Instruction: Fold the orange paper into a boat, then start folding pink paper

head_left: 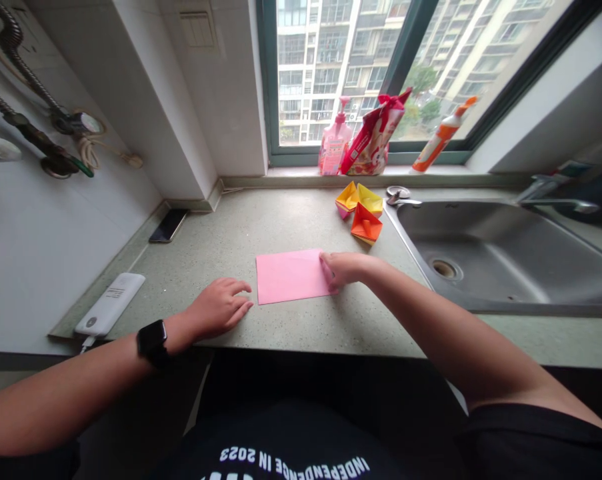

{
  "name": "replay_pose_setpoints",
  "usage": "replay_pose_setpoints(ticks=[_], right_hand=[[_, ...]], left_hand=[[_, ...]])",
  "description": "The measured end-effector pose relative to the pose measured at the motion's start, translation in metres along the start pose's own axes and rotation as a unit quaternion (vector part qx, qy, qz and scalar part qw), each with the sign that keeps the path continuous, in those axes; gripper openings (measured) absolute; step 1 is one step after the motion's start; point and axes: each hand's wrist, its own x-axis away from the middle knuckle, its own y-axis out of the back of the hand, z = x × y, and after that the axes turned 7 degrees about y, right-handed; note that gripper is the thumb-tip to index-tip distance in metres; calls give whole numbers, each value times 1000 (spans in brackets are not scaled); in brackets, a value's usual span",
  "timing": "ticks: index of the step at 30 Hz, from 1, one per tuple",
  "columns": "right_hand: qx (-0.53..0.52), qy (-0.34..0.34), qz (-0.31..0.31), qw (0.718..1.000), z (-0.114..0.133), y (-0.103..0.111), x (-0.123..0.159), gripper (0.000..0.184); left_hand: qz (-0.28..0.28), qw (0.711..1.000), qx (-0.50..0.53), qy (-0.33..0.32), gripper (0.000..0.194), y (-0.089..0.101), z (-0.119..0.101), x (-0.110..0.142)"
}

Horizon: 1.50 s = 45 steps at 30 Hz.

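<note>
A flat pink sheet of paper [291, 277] lies on the counter in front of me. My right hand [343, 268] is at its right edge, fingers closed on the paper there; part of the grip is hidden. Just off the sheet's left edge, my left hand [223, 305] rests on the counter with fingers apart, holding nothing. Behind the sheet to the right stand folded paper pieces: an orange one [367, 225] in front, a yellow-orange one [347, 199] and a yellow one [371, 200] behind it.
A steel sink [505, 260] is set into the counter [205, 233] on the right. A white power bank [111, 303] and a dark phone [169, 225] lie at left. On the windowsill stand a pink pump bottle [335, 143], a red bag [375, 137] and an orange-white bottle [441, 139].
</note>
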Motion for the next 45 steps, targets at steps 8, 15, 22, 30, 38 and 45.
replay_pose_setpoints(ticks=[8, 15, 22, 30, 38, 45], right_hand=[[-18, -6, -25, 1000, 0, -3, -3, 115], [-74, -9, -98, 992, -16, -22, 12, 90], [-85, 6, -127, 988, 3, -34, 11, 42], [-36, 18, -31, 999, 24, -9, -7, 41], [-1, -1, 9, 1000, 38, -2, -10, 46], [20, -50, 27, 998, 19, -5, 3, 50]], left_hand=[[0, 985, 88, -149, 46, -44, -28, -70], [54, 982, 92, -154, 47, -64, -30, -83], [65, 983, 81, -149, 49, -63, -30, -84], [60, 984, 90, -141, 48, -64, -33, -84], [61, 984, 97, -136, 46, -64, -33, -85], [63, 982, 111, -139, 36, -60, -28, -80]])
